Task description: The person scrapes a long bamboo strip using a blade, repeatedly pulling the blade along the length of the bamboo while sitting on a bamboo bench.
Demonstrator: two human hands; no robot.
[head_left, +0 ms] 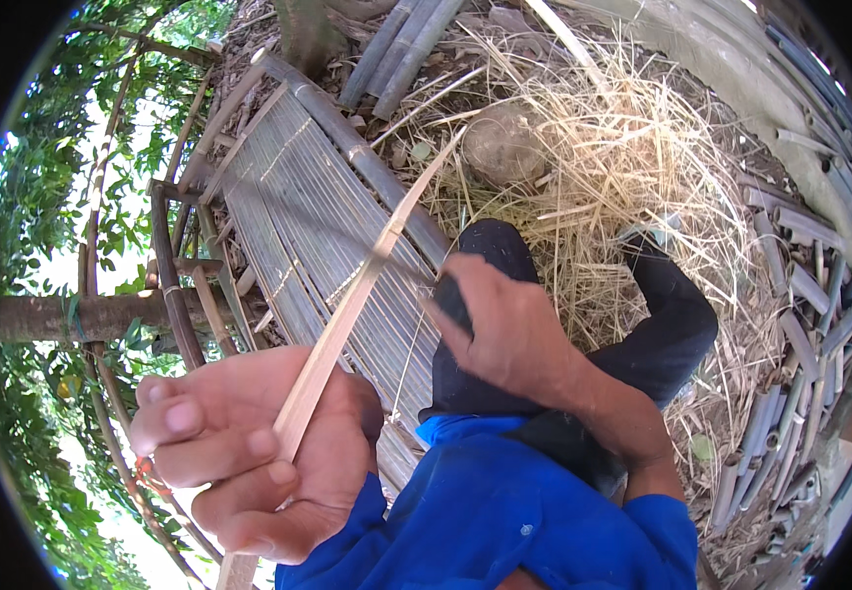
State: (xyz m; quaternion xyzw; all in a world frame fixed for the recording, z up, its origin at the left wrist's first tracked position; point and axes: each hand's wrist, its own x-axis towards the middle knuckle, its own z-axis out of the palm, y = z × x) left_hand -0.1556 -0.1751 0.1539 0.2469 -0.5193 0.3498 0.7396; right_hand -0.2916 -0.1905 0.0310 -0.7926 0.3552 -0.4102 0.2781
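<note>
Clearly the bamboo strip looks light, thin and springy; the left hand grips its lower end, fingers curled shut. Right hand is closed on a dark knife handle at mid-strip

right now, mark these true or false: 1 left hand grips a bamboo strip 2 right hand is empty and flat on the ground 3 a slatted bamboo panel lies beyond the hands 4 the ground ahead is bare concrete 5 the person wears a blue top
1. The left hand grips a pale bamboo strip: true.
2. The right hand is empty and flat on the ground: false. It is raised and closed around a dark handle, up against the strip.
3. A slatted bamboo panel lies beyond the hands: true.
4. The ground ahead is bare concrete: false. It is covered with dry straw-like shavings.
5. The person wears a blue top: true.
</note>
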